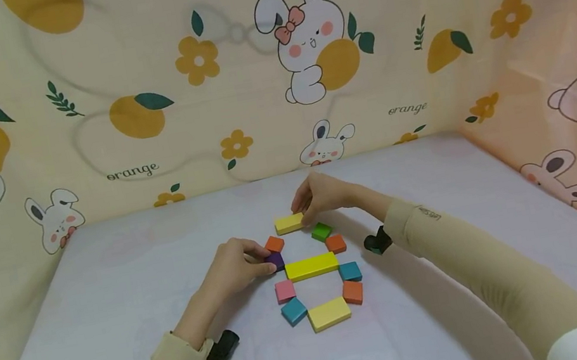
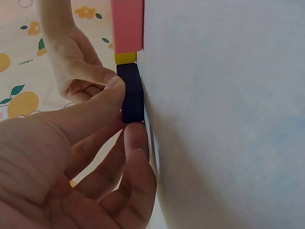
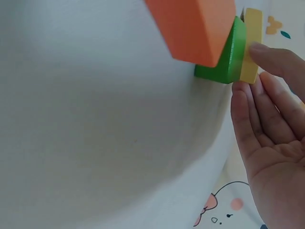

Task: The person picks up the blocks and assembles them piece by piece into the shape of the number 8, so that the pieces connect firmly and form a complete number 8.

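My left hand (image 1: 234, 265) is at the left of a figure-eight outline of wooden blocks. It holds a dark purple block (image 2: 131, 93) between thumb and fingers, low at the tabletop. An orange block (image 1: 275, 244) lies just behind that one. At the far end, my right hand (image 1: 324, 193) grips the right end of a pale yellow block (image 1: 289, 224), its thumb (image 3: 271, 57) pressed on the face. A green block (image 3: 233, 55) lies right beside this yellow one, with another orange block (image 1: 336, 244) nearer. A bright yellow long block (image 1: 312, 266) crosses the outline's middle.
The near loop has a pink block (image 1: 285, 291), two teal blocks (image 1: 294, 311), an orange block (image 1: 353, 292) and a pale yellow block (image 1: 329, 314). They lie on a white-covered table (image 1: 186, 224). A printed cloth (image 1: 248, 84) hangs behind and at the sides.
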Motion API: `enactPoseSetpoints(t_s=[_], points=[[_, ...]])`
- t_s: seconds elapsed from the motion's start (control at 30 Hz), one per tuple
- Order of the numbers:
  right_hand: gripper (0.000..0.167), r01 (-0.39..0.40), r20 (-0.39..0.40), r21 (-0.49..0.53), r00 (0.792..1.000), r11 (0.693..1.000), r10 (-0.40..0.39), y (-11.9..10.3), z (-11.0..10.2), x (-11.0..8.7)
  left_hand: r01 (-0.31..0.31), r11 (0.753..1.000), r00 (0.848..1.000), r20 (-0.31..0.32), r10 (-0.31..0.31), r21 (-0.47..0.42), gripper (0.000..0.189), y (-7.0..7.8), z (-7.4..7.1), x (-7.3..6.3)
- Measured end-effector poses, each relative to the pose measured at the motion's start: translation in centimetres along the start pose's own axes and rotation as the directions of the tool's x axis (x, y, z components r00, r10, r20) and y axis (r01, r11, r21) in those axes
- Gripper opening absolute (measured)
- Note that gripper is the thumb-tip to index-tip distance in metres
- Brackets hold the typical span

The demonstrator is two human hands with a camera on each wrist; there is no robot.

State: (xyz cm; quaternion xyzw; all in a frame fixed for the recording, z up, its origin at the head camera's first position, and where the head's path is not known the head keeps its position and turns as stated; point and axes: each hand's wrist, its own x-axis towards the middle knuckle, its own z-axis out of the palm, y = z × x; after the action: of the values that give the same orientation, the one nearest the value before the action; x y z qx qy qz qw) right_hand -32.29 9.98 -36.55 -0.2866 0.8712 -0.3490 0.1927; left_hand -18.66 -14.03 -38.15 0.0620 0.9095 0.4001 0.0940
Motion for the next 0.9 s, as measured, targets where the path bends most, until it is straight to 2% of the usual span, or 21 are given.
enactPoseSetpoints(t_s=[0.17,0.53,0.9], points=[[0.025,-0.005,0.044,0.011,0.999,1.0,0.005,0.15,0.1,-0.27,-0.008,1.0,1.0,-0.001,0.008,-0.005,0.024,-0.08,-0.05,-0.06],[0.02,0.007,0.09,0.018,0.996,1.0,-0.008,0.12,0.23,-0.54,-0.011,1.0,1.0,-0.005,0.011,0.002,0.024,-0.14,-0.07,-0.02],[0.02,0.02,0.109,0.016,0.994,1.0,-0.022,0.12,0.37,-0.66,0.0,1.0,1.0,-0.002,0.0,-0.002,0.024,-0.03,0.04,-0.02]])
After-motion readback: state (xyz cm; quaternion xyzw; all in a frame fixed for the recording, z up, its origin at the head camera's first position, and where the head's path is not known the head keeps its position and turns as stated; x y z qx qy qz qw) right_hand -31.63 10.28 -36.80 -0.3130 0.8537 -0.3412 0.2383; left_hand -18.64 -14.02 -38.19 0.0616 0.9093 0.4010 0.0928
